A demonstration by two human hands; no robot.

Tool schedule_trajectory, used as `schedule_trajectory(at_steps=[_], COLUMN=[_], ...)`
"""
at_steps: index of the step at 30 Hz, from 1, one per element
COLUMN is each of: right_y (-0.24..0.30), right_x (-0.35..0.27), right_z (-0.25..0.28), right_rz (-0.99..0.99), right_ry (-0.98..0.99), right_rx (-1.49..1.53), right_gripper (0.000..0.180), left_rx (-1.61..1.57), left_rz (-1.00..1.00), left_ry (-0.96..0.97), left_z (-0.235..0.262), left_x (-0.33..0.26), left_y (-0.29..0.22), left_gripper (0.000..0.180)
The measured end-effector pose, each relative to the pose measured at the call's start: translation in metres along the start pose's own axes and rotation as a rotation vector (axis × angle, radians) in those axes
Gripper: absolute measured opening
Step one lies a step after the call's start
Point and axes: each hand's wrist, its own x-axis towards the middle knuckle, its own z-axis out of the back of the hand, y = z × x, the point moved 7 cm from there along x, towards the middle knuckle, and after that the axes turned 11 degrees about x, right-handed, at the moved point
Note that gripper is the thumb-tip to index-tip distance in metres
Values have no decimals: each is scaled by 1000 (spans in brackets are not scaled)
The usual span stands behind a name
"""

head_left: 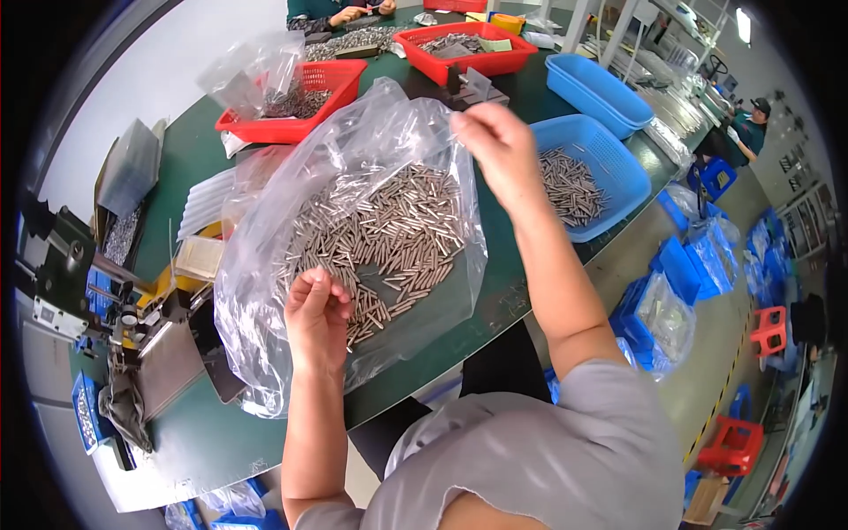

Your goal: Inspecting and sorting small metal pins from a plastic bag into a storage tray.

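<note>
A large clear plastic bag [256,265] lies spread on the green table in front of me, its upper side bunched toward the far edge. Many small metal pins [389,225] are heaped loosely in it, thinning out toward the near side. My right hand [505,155] is raised at the bag's far right corner, thumb and fingers closed on the plastic rim. Over the near left part of the heap is my left hand [318,309], its fingers curled together; what they hold, if anything, is hidden. Right of the bag, a blue basket [618,146] contains more of these pins.
Red baskets [283,132] of metal parts and a second blue basket [601,93] stand farther back. A bench machine [75,256] is at left. Across the table, a person's hands [353,13] handle parts. Blue crates [654,309] and red stools [731,446] occupy the floor at right.
</note>
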Motion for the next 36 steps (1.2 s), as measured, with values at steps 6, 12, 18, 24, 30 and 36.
schedule_trajectory(at_steps=[6, 12, 18, 24, 30, 36], right_y=[4, 17, 4, -23, -32, -28], right_x=[-6, -22, -56, -75, -109, -121], right_z=[71, 55, -65, -120, -136, -141], right_rz=[92, 287, 167, 233, 571, 691], right_ry=[161, 120, 843, 1037, 958, 909], right_rx=[-1176, -1123, -584, -739, -671, -680], right_gripper=[13, 22, 17, 15, 7, 10], left_rx=[109, 82, 44, -45, -58, -39], left_rz=[57, 42, 57, 30, 27, 38], left_ry=[-30, -29, -7, 4, -22, -28], left_z=[-7, -5, 2, 2, 6, 6], left_x=[-2, -3, -1, 8, 0, 3], left_y=[0, -2, -5, -6, -7, -6], left_gripper=[8, 15, 18, 14, 14, 15])
